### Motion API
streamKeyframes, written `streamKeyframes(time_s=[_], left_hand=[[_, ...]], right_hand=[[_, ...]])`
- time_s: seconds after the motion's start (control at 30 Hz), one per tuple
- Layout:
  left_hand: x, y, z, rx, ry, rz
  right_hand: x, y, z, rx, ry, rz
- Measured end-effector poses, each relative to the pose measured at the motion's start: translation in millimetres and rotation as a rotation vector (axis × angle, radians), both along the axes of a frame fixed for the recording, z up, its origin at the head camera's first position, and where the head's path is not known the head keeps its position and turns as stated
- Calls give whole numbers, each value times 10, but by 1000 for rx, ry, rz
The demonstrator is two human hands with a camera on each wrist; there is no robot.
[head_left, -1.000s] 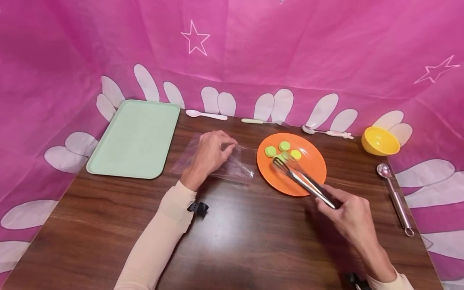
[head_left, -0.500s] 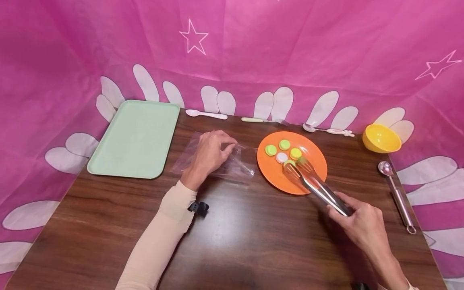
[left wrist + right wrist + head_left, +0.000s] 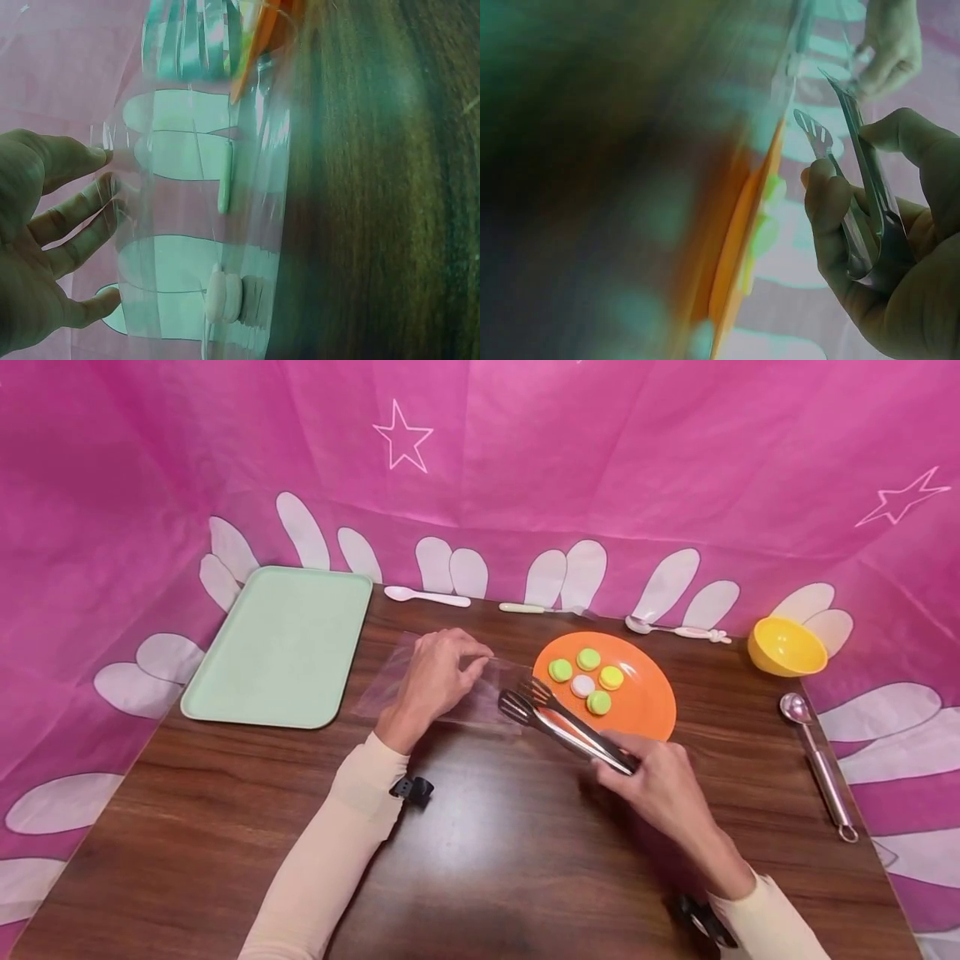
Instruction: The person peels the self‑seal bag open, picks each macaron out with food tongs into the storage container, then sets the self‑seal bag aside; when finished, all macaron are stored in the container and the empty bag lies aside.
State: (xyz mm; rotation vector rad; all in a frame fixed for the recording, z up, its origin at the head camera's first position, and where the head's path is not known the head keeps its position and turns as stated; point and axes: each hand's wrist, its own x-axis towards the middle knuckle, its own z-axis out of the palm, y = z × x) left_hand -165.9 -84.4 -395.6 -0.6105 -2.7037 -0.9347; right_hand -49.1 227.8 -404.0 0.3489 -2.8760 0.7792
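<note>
No brand, label or writing can be read on anything here. The orange plate (image 3: 645, 710) holds four small round pieces, three green or yellow-green and one white (image 3: 582, 686); the yellow bowl (image 3: 785, 649) at the far right shows no contents, and the mint-green tray (image 3: 281, 647) lies at the far left. The left hand (image 3: 435, 677) pinches the upper edge of a clear plastic bag (image 3: 390, 681) (lying flat, left of the plate). The right hand (image 3: 660, 785) grips metal tongs (image 3: 558, 727), fingers curled round the handles, the slotted tips slightly apart at the bag's right edge.
</note>
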Motion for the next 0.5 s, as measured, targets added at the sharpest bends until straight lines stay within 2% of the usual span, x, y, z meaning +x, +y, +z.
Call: streamKeyframes(time_s=[0.17,0.5], left_hand=[[0,12,6,-2,-3,-6],[-6,-8,-5,7,9,-23]], right_hand=[[-289,-254,-46,-19,-141,71],[-755,-824,-128,-19,-140,156]])
